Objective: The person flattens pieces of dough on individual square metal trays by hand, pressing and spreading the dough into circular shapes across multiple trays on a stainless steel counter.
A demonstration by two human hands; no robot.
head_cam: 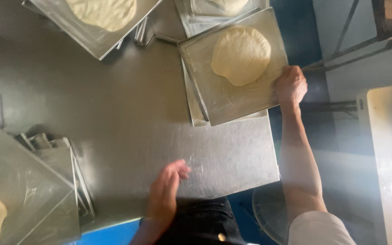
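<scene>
My right hand (290,86) grips the right edge of a square metal tray (223,97) that lies on top of a stack of trays at the table's right side. A flat round of pale dough (241,54) rests on that tray. My left hand (166,188) hovers over the bare steel table (123,113) near its front edge. Its fingers are loosely together and hold nothing.
More metal trays with dough rounds sit at the top left (100,18), top centre (218,9) and bottom left (19,199). A pale counter (391,154) stands to the right across a blue floor. A fan (268,213) sits below the table's right corner.
</scene>
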